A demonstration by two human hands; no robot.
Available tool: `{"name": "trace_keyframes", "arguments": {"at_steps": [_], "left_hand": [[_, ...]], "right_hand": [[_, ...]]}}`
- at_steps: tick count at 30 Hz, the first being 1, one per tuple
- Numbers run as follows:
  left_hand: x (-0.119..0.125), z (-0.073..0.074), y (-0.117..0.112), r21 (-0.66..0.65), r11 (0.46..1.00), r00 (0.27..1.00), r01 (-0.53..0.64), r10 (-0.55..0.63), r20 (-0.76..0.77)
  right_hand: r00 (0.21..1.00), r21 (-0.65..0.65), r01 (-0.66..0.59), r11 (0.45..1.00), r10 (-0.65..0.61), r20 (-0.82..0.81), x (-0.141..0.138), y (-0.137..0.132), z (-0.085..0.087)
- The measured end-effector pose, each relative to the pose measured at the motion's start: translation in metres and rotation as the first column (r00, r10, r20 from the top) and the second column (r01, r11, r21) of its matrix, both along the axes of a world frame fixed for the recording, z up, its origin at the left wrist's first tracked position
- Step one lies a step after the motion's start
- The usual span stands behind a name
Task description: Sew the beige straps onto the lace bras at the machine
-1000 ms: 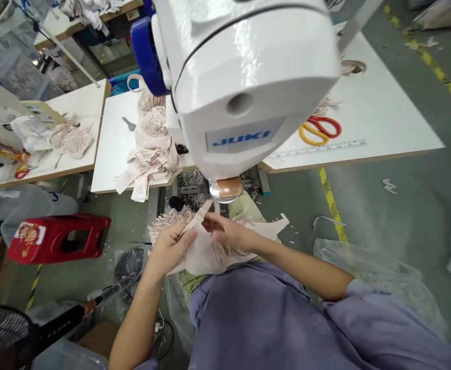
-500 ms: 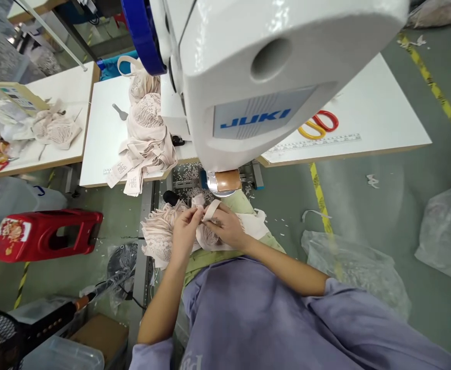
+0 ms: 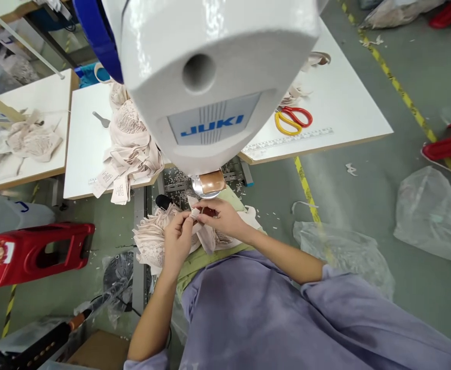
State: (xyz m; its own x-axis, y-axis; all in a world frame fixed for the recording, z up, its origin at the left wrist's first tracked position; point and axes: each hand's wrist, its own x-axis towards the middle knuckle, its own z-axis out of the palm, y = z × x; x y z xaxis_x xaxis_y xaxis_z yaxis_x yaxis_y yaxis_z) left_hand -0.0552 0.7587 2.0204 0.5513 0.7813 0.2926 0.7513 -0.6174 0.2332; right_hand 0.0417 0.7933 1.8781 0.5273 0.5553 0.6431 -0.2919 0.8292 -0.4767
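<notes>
My left hand [image 3: 178, 236] pinches the end of a beige bra strap [image 3: 195, 212] between thumb and fingers. From the other side, the fingertips of my right hand [image 3: 225, 218] close on the same strap, close to the left thumb. Part of the beige bra [image 3: 207, 239] hangs below the hands over my lap, on a green cloth [image 3: 198, 260]. A pile of beige lace bras [image 3: 150, 239] lies beside my left hand. Just beyond the fingers is the lower end of the white sewing machine [image 3: 210, 149]; its needle area is hidden from this angle.
More lace bras [image 3: 131, 139] with straps and labels lie on the left tabletop [image 3: 81, 154]. Scissors [image 3: 293, 121] and a clear ruler [image 3: 306, 137] rest on the right one. A red stool [image 3: 36, 254] and plastic bags [image 3: 344, 254] are on the floor.
My view has shifted, so the machine appears further left. My hands have drawn together at the strap, and the loop that stood above my right hand has dropped.
</notes>
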Motion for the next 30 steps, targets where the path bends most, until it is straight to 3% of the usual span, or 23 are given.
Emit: {"name": "trace_keyframes", "arguments": {"at_steps": [4,9,12,14,15,16,17,19,20,22,24,27,30], "left_hand": [[0.004,-0.008,0.004,0.033,0.999,1.000,-0.017,0.018,-0.014],[0.017,-0.014,0.011,0.146,0.989,0.993,0.015,0.003,-0.122],[0.022,-0.008,0.017,0.227,0.973,0.968,0.035,0.023,-0.248],[0.021,-0.004,0.022,0.261,0.962,0.946,0.085,0.004,-0.323],[0.020,-0.002,0.024,0.275,0.955,0.934,0.114,-0.009,-0.357],[0.019,-0.002,0.026,0.280,0.949,0.918,0.144,-0.023,-0.395],[0.018,-0.002,0.026,0.274,0.946,0.902,0.172,-0.040,-0.430],[0.017,-0.005,0.023,0.254,0.944,0.880,0.209,-0.069,-0.470],[0.017,-0.006,0.021,0.241,0.947,0.878,0.212,-0.076,-0.473],[0.020,-0.007,0.016,0.217,0.959,0.892,0.184,-0.071,-0.446],[0.024,-0.006,0.011,0.181,0.972,0.907,0.147,-0.059,-0.418],[0.028,-0.002,0.005,0.122,0.984,0.913,0.129,-0.070,-0.402],[0.025,-0.001,0.004,0.052,0.996,0.947,0.071,-0.051,-0.316]], "right_hand": [[0.971,0.014,0.240,0.971,-0.239,-0.022,-0.007,0.005,-0.006],[0.812,0.073,0.574,0.816,-0.578,0.080,-0.013,0.010,-0.017],[0.769,0.131,0.578,0.806,-0.591,0.242,0.014,0.019,-0.037],[0.772,-0.006,0.589,0.808,-0.560,0.301,0.059,0.025,-0.059],[0.772,-0.152,0.616,0.773,-0.554,0.310,0.088,0.028,-0.072],[0.767,-0.333,0.641,0.692,-0.557,0.319,0.120,0.030,-0.084],[0.754,-0.516,0.650,0.558,-0.561,0.343,0.153,0.031,-0.094],[0.765,-0.687,0.635,0.354,-0.410,0.496,0.213,0.035,-0.109],[0.772,-0.706,0.628,0.327,-0.378,0.511,0.237,0.038,-0.112],[0.773,-0.706,0.632,0.320,-0.324,0.546,0.269,0.044,-0.112],[0.764,-0.685,0.645,0.340,-0.301,0.570,0.280,0.048,-0.108],[0.751,-0.668,0.659,0.347,-0.255,0.609,0.267,0.040,-0.110],[0.745,-0.658,0.664,0.356,-0.241,0.622,0.233,0.012,-0.131]]}}
